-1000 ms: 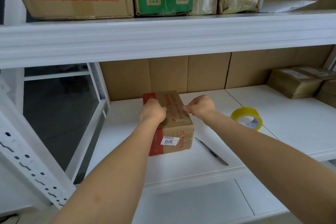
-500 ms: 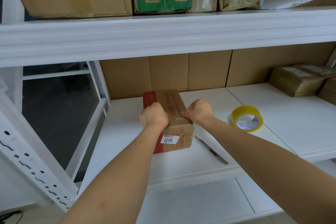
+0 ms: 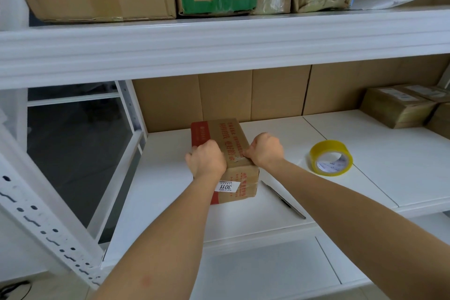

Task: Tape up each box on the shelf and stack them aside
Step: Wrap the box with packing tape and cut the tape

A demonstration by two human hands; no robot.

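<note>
Step in hand, as judged: sealing the top of the small brown box (image 3: 225, 153), which sits on the white shelf board (image 3: 170, 190) toward its left end, just in front of the cardboard backing; both hands are on the box. The left hand (image 3: 206, 161) is curled into a fist resting on the box's near left top edge; whether it pinches tape cannot be told. The right hand (image 3: 266, 151) is also curled, its knuckles at the box's right top edge, apparently pinching or pressing a tape end there; the grip itself is hidden. Both forearms reach forward and converge on the box. The yellow tape roll (image 3: 331, 157) lies to the right of the box, well apart; a pen-like tool (image 3: 283, 200) lies just right of the box's near corner. Next move likely calls for pressing the strip flat, then carrying the box toward the taped boxes (image 3: 399, 107) far right of it.
</note>
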